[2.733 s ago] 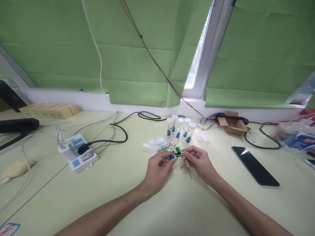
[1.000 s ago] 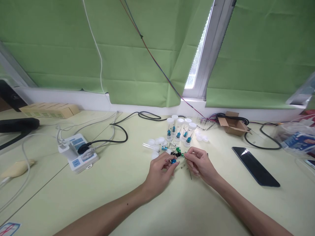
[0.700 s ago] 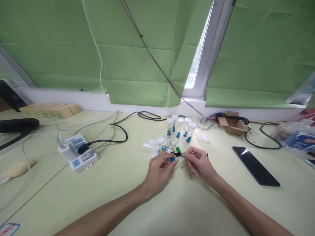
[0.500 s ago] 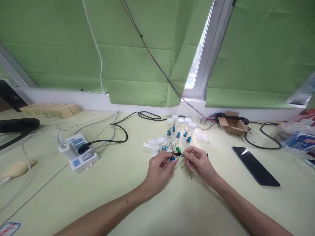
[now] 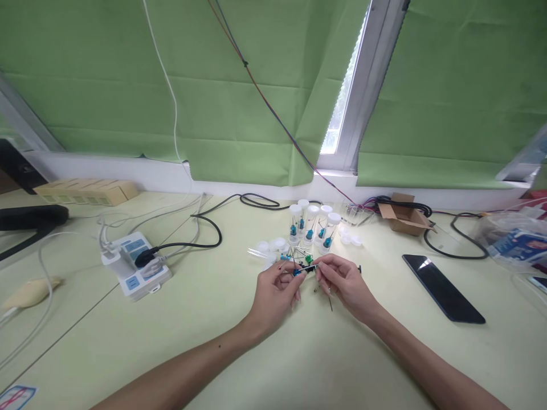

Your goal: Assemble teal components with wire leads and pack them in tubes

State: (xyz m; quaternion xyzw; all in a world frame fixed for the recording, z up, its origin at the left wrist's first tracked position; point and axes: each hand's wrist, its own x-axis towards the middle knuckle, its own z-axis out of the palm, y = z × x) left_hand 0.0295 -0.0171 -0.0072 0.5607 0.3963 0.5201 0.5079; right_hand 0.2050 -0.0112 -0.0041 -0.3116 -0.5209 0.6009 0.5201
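Observation:
My left hand [image 5: 277, 287] is closed in a pinch on a small blue part [image 5: 296, 273], mostly covered by the fingers. Facing it, my right hand [image 5: 342, 279] pinches a thin metal pin [image 5: 313, 266] that reaches toward the blue part. Whether the two touch I cannot tell. Just behind my fingertips lie a green part [image 5: 308, 259], small black pieces and several thin metal rods. A thin dark rod [image 5: 330, 304] shows below my right fingers. Farther back stand several clear tubes [image 5: 309, 234] with white caps, each with a blue part inside.
Loose white caps [image 5: 280, 245] lie left of the tubes, more to the right. A power strip [image 5: 139, 265] with plugs and cables is on the left. A black phone [image 5: 443, 288] rests on the right, with an open cardboard box [image 5: 404, 219] behind it.
The blue part in my left hand has turned and shifted slightly up and left. A metal pin now shows between my two hands. Both hands stay nearly in place.

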